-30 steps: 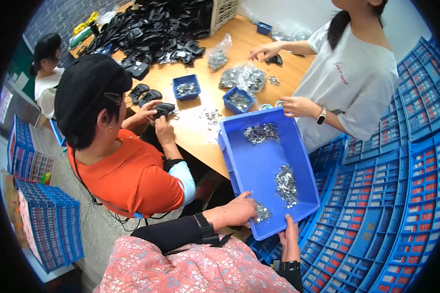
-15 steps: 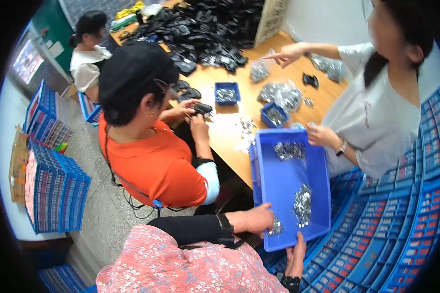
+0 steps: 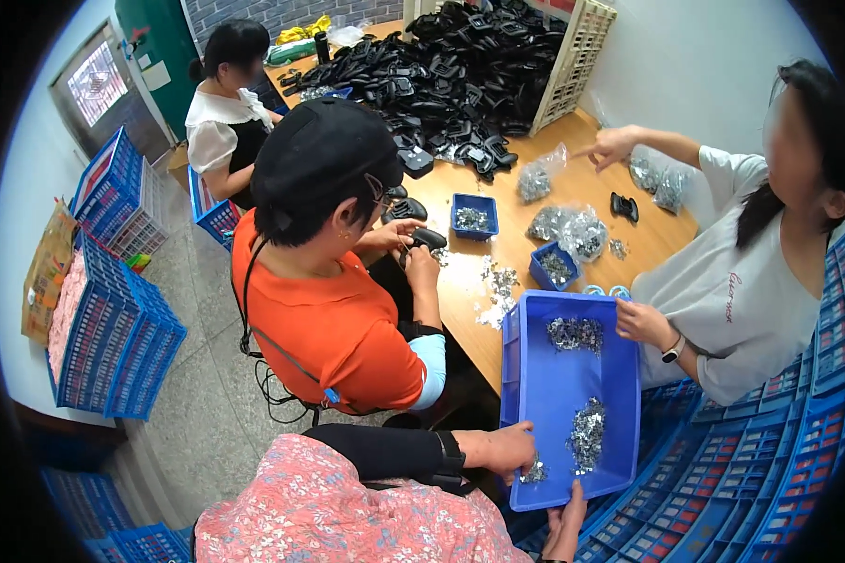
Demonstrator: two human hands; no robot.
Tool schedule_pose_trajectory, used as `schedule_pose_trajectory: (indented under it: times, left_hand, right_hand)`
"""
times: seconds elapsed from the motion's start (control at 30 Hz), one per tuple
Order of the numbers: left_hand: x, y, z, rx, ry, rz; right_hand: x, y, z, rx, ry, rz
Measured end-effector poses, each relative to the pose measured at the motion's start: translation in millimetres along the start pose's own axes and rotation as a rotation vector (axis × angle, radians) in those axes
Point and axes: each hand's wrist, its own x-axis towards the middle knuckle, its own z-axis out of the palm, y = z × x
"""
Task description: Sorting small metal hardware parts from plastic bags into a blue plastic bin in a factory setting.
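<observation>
A large blue plastic bin (image 3: 591, 375) tilts at the corner of the table, with several small piles of shiny metal pieces (image 3: 587, 436) inside. My left hand (image 3: 502, 448) grips the bin's near left side, its fingers over the rim beside a small pile. At the near edge my right hand (image 3: 565, 521) holds the bin from outside, thumb up on the rim; the other fingers are partly hidden beneath. A co-worker's hand (image 3: 643, 324) holds the far right side of the same bin. That person's other hand (image 3: 610, 148) points across the table.
A co-worker in orange (image 3: 338, 319) handles a black part (image 3: 425, 240) at the wooden table (image 3: 526, 258). Small blue bins (image 3: 475, 208), bags of metal pieces (image 3: 535, 183) and heaped black parts (image 3: 460, 66) lie there. Blue crates (image 3: 127, 328) stand left; more (image 3: 723, 479) line the right.
The view has swung up, so the table and people appear lower and farther right. Both my hands keep hold of the bin, and the co-worker still points.
</observation>
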Motion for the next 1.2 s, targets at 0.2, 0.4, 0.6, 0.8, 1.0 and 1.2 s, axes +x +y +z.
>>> schedule_pose_trajectory:
  times: [0.2,0.4,0.6,0.8,1.0,1.2]
  left_hand:
    - [0,-2,0,0.017,0.003,-0.015]
    - [1,3,-6,0.011,-0.012,-0.005]
    - [3,-1,-6,-0.026,-0.027,-0.001]
    - [1,1,-8,-0.207,0.142,-0.026]
    - [-12,11,-30,-0.288,0.473,-0.047]
    - [-30,16,-19,-0.333,0.584,-0.188]
  right_hand:
    - [-4,-6,9,0.03,-0.014,0.02]
    - [-5,-2,5,0.005,-0.019,0.002]
    - [12,1,-11,-0.049,-0.013,0.025]
    - [3,-9,1,-0.147,0.048,0.11]
    - [34,5,-24,-0.035,-0.075,0.054]
    - [27,6,-17,-0.035,0.017,0.025]
